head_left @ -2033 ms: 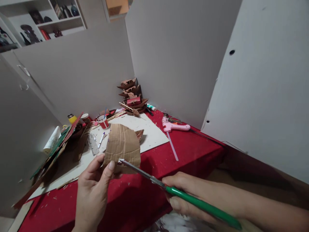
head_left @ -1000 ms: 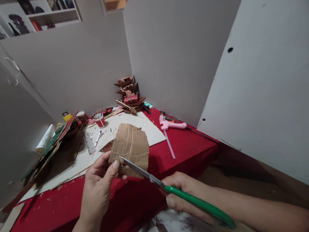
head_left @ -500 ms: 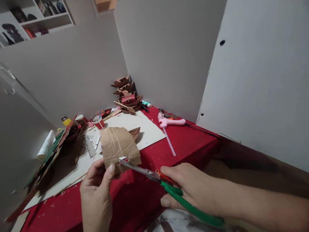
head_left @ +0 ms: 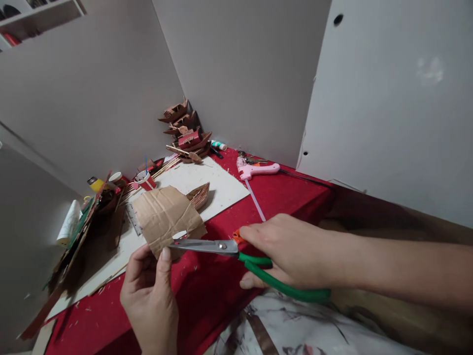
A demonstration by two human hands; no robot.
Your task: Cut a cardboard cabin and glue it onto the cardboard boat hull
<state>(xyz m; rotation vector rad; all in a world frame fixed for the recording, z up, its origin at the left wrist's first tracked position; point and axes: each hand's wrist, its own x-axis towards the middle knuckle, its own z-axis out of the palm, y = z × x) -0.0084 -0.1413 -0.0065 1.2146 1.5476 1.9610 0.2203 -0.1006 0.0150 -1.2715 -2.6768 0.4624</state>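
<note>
A creased piece of brown cardboard (head_left: 168,212) is pinched at its lower edge between the thumb and fingers of my left hand (head_left: 151,291). My right hand (head_left: 291,251) grips scissors (head_left: 221,246) with green and orange handles. Their blades point left across the cardboard's lower part, the tips close to my left thumb, and look nearly closed. A small opening with a white and red patch showing through it lies just above the blades. Beyond the cardboard, a small brown model boat (head_left: 198,196) rests on a white board (head_left: 225,190).
Several model boats (head_left: 190,140) are stacked in the corner. A pink glue gun (head_left: 258,169) with a glue stick lies on the red cloth (head_left: 295,207). A red-and-white cup (head_left: 145,181), thin sticks and a ruler (head_left: 132,217) are at the left, beside leaning cardboard sheets (head_left: 79,236).
The scissors have turned to lie more level, and their tips have moved left and toward my left thumb. The cardboard has shifted left and tilted. The head view has shifted slightly.
</note>
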